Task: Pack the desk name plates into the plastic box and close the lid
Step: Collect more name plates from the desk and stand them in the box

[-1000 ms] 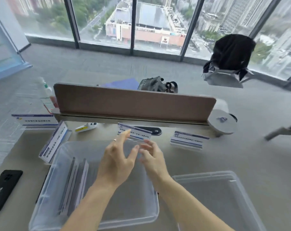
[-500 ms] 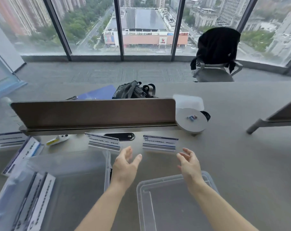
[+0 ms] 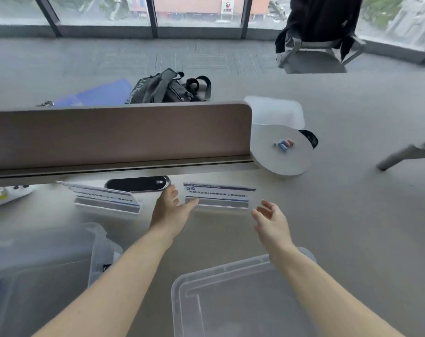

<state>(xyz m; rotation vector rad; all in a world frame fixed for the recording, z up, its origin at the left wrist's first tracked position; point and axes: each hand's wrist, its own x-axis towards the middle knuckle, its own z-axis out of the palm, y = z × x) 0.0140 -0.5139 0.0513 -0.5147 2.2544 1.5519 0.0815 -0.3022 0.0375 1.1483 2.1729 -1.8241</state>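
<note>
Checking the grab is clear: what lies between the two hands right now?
In the head view, the name plate stands between the left hand and right hand; nothing else.

Two clear acrylic desk name plates with white-and-blue printed cards stand on the grey desk near the brown divider: right name plate (image 3: 217, 198) upright, facing the camera, left name plate (image 3: 104, 198) angled, seen partly from the side. Translucent plastic box (image 3: 94, 249) at lower left, open, blurred. Its translucent rectangular lid (image 3: 182, 300) lies flat on the desk at lower centre, apart from the box.
</note>
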